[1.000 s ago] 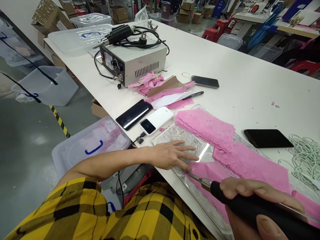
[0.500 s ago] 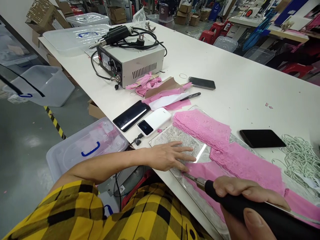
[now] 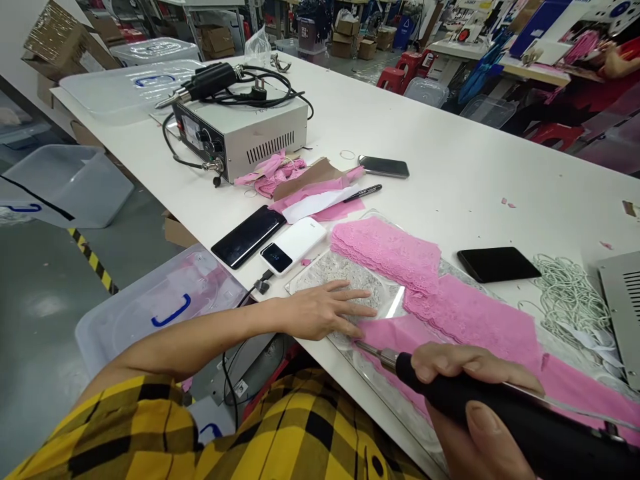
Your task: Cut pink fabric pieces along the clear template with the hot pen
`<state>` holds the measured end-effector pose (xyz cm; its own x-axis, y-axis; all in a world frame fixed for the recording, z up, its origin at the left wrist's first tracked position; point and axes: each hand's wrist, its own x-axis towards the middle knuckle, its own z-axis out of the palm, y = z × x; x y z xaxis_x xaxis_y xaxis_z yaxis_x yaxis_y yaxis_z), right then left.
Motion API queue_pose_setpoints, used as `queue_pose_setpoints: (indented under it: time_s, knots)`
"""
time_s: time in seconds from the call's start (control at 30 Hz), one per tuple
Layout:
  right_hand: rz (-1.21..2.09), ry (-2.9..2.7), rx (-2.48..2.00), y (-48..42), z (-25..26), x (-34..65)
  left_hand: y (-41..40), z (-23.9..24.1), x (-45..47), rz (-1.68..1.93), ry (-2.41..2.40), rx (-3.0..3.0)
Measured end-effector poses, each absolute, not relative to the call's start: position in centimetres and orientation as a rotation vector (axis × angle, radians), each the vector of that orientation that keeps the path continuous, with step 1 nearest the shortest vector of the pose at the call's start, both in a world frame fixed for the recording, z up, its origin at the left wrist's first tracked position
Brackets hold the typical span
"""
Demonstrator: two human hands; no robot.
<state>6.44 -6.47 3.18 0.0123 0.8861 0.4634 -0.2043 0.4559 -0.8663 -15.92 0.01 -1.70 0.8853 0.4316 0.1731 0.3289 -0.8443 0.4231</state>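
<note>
I have my left hand (image 3: pixel 325 310) lying flat, palm down, fingers spread and pointing right. Its bare forearm stretches out from a yellow-plaid sleeve (image 3: pixel 150 427). My right hand (image 3: pixel 475 400) sits low at the right, wrapped round a black handle (image 3: pixel 530 430), fingers curled over the top, thumb on the near side.

The black tool handle (image 3: pixel 550 437) and grey box (image 3: pixel 623 307) run off the right edge.
</note>
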Motion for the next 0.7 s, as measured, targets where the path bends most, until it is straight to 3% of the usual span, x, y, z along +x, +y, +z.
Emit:
queue_pose_setpoints:
  time_s: [0.47,0.7]
  knots:
    - [1.000,-1.255,-0.708,-6.57,2.82,6.35,0.09,-1.64,-15.89,0.252,0.560,2.707]
    - [1.000,-1.224,-0.738,-6.66,2.85,6.27,0.14,-2.05,-15.91,0.357,0.520,2.769]
